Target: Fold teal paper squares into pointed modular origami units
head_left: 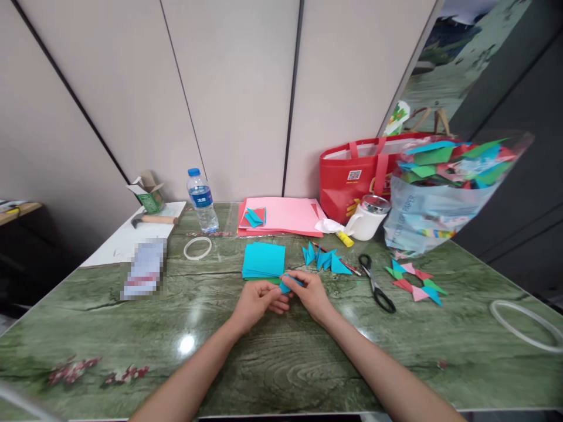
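To the left of the hands, a smooth white ring [197,258] lies on the glossy, wood-patterned surface [176,351]. Just beyond them is a stack of flat blue sheets [264,258]. The left hand [257,300] and right hand [313,295] together pinch one blue folded paper [284,288], small, partly covered by fingers. To the right stands a clear plastic bag [413,214], filled with many-coloured folded papers [440,157].

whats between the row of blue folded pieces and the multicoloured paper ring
In the head view, black-handled scissors lie between the blue folded pieces and the multicoloured paper ring; a thin stick's end also shows there.
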Action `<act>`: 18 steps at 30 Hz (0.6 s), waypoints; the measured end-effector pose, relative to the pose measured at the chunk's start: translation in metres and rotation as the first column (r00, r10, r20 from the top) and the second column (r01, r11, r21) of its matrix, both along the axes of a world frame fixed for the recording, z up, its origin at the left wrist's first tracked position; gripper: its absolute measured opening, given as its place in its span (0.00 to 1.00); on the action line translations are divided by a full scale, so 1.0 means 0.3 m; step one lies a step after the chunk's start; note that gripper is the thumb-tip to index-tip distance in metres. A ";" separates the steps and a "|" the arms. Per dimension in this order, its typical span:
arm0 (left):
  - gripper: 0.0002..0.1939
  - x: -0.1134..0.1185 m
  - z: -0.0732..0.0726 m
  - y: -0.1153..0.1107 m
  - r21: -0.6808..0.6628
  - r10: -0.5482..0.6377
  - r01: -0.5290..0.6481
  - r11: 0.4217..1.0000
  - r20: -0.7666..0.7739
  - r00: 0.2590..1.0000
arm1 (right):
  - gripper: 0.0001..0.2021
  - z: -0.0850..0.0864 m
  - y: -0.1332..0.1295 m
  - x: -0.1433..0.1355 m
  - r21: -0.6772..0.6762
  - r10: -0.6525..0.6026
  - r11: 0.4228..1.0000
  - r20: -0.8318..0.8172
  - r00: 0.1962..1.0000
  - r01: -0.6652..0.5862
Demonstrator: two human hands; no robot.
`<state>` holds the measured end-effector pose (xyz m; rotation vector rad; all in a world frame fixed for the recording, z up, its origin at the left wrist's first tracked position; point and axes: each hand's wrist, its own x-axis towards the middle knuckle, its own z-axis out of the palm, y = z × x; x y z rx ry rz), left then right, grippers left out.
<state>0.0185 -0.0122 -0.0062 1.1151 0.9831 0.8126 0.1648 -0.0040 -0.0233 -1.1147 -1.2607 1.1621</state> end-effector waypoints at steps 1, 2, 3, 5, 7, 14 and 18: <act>0.18 0.000 0.000 -0.001 0.004 -0.005 0.005 1.000 0.003 1.000 | 0.11 -0.003 0.000 0.000 -0.001 -0.004 1.000 -0.007 1.000 0.004; 0.17 0.000 0.001 -0.002 0.015 -0.014 0.014 1.000 -0.002 1.000 | 0.11 -0.005 0.000 0.001 -0.001 -0.004 1.000 -0.012 1.000 0.004; 0.17 0.000 0.001 -0.003 0.033 -0.026 0.027 0.999 -0.018 0.999 | 0.11 -0.007 0.001 0.002 0.003 -0.002 1.000 -0.013 1.000 0.002; 0.17 -0.001 0.001 -0.001 0.077 -0.053 0.058 0.995 -0.072 0.996 | 0.11 -0.008 0.001 0.003 0.017 0.013 1.000 0.003 1.000 -0.013; 0.17 -0.004 -0.001 0.003 0.109 -0.066 0.080 0.991 -0.121 0.990 | 0.10 -0.008 -0.001 0.002 0.031 0.038 0.999 0.028 0.999 -0.038; 0.13 -0.010 -0.007 0.011 0.116 -0.113 0.134 0.984 -0.171 0.979 | 0.10 -0.010 -0.010 -0.007 0.081 0.056 0.994 0.133 0.990 -0.067; 0.10 -0.004 -0.007 0.006 0.139 -0.066 0.087 0.986 -0.151 0.986 | 0.08 0.006 -0.016 -0.006 0.180 0.004 0.983 0.199 0.980 -0.041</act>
